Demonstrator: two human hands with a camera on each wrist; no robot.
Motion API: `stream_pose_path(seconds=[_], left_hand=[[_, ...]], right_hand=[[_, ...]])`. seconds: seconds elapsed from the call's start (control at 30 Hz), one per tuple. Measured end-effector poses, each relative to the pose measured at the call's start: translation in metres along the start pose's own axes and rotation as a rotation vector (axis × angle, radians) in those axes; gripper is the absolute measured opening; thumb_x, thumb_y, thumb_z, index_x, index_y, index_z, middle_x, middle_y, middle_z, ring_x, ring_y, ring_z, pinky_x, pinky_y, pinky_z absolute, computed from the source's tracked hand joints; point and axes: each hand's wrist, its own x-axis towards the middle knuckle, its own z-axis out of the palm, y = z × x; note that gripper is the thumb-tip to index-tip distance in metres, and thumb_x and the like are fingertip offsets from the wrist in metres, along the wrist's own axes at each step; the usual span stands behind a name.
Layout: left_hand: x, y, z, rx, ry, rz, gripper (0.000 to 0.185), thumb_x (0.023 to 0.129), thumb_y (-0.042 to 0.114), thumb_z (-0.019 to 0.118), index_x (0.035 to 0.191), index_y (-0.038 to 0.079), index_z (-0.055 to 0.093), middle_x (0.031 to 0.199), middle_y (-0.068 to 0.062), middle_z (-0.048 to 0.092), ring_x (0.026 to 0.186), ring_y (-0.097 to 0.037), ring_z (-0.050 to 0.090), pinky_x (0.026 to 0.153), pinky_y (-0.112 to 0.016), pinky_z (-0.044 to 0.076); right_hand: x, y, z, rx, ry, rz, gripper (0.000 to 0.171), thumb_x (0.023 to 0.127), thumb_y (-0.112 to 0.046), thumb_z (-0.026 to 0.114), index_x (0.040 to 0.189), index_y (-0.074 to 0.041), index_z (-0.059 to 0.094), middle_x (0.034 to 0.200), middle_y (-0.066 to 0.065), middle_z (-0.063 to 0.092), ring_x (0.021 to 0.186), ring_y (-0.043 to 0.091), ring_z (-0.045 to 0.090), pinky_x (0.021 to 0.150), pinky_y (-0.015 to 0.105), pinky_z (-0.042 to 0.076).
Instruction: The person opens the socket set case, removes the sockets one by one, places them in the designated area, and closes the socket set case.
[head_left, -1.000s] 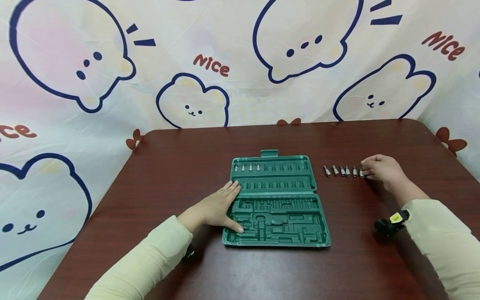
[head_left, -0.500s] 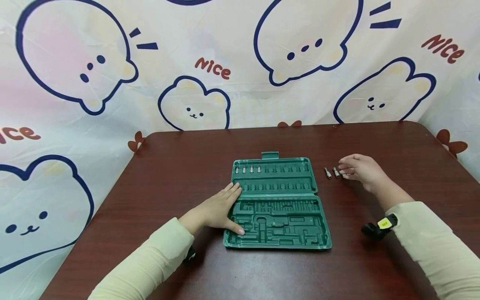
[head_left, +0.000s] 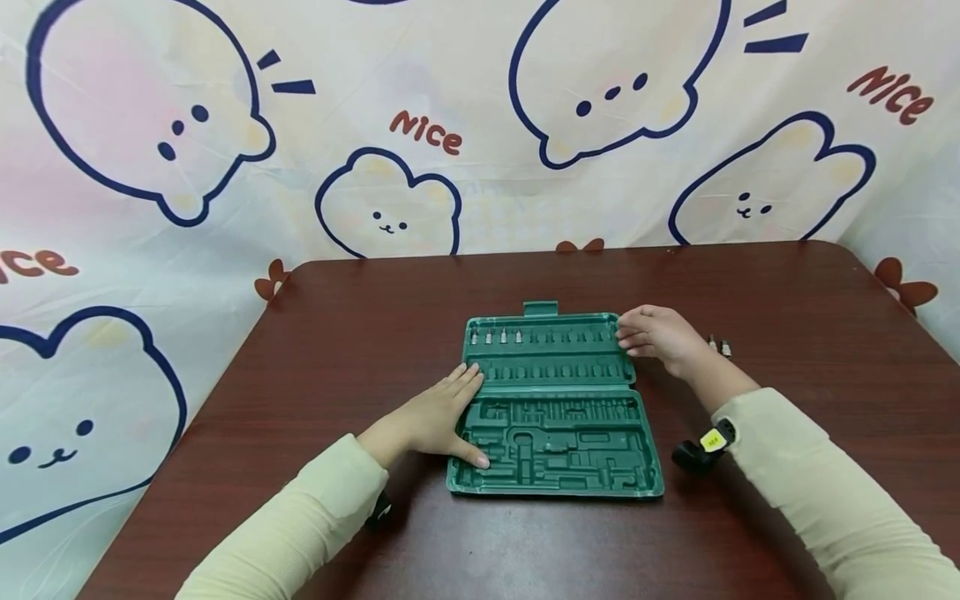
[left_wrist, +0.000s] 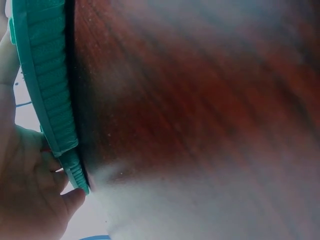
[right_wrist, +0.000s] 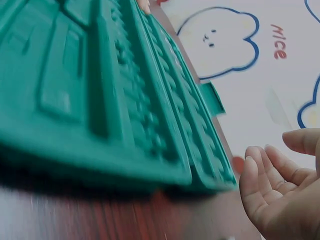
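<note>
- Head view — right hand (head_left: 663, 337) has swung left off the loose bits (head_left: 725, 349) to the case's (head_left: 555, 353) upper right edge, 2 o'clock from case centre.
- My read: a pass along the bits rather than a pickup; work is back at the case.
- Right grip: fingers loosely bent, thumb apart, nothing seen between them. Contact with the case — can't tell; fingertips overlap its edge.
- Left hand (head_left: 431, 421) at 9 o'clock, unmoved: straight fingers on the left rim, thumb on the lower half. Not clamped.
- Case lies unfolded on the table (head_left: 300, 358). Four seated bits (head_left: 503, 337) at 10–11 o'clock; remaining slots (head_left: 566, 338) in that row look unfilled.
- Two loose bits show between 2 and 3, past the right wrist; the rest are hidden.
- Edges: tab (head_left: 541, 309) juts at 12. Wrist cam (head_left: 699, 457) at 4, near the right wall; could bump if the hand cuts left.
- Room: plenty at 6 and 10, tightest from 2 to 4.
</note>
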Motion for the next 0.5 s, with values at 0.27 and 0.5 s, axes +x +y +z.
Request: stream_pose_path(seconds=[0.27, 0.5], left_hand=[[0.001, -0.002, 0.000, 0.013, 0.002, 0.010, 0.114, 0.059, 0.072, 0.053, 0.139, 0.004, 0.007, 0.143, -0.010, 0.001, 0.129, -0.022, -0.004, 0.102, -0.036, 0.012], [0.002, -0.003, 0.001, 0.016, -0.012, 0.002, 0.114, 0.059, 0.073, 0.051, 0.139, 0.005, 0.006, 0.144, -0.009, -0.001, 0.129, -0.021, -0.004, 0.102, -0.036, 0.012]], right_hand=[[0.017, -0.008, 0.030, 0.001, -0.050, 0.038, 0.035, 0.092, -0.019, 0.042, 0.113, 0.009, 0.040, 0.094, 0.015, 0.050, 0.075, 0.018, 0.054, 0.071, 0.032, 0.046], [0.031, -0.014, 0.052, -0.058, -0.081, 0.039, 0.034, 0.092, -0.018, 0.042, 0.113, 0.008, 0.043, 0.098, 0.020, 0.050, 0.079, 0.024, 0.055, 0.071, 0.033, 0.046]])
